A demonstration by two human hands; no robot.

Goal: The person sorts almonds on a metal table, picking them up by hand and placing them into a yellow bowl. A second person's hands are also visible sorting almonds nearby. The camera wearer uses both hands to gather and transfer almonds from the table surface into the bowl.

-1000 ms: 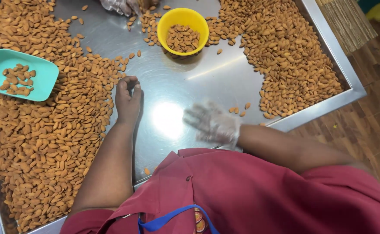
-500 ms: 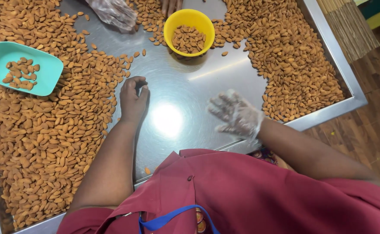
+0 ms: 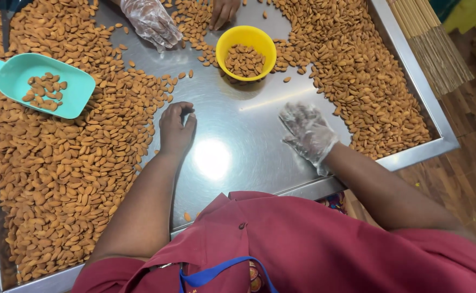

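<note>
My bare left hand [image 3: 176, 128] rests on the steel tray [image 3: 232, 146], fingers curled, beside the big heap of almonds [image 3: 59, 173] on the left; I cannot see whether it pinches a nut. My right hand [image 3: 307, 133], in a clear plastic glove, hovers open over bare metal, close to the almond heap [image 3: 352, 70] on the right. A yellow bowl [image 3: 246, 52] with some almonds stands beyond both hands.
A teal scoop [image 3: 43, 84] holding a few almonds lies on the left heap. Another person's gloved hand [image 3: 151, 20] and bare hand [image 3: 223, 11] work at the far edge. The tray's raised rim [image 3: 428, 103] borders wooden floor, with a broom [image 3: 430, 49] on the right.
My gloved right hand has moved right and away from me toward the right heap. The left hand stays put. The other person's gloved hand has come further into view.
</note>
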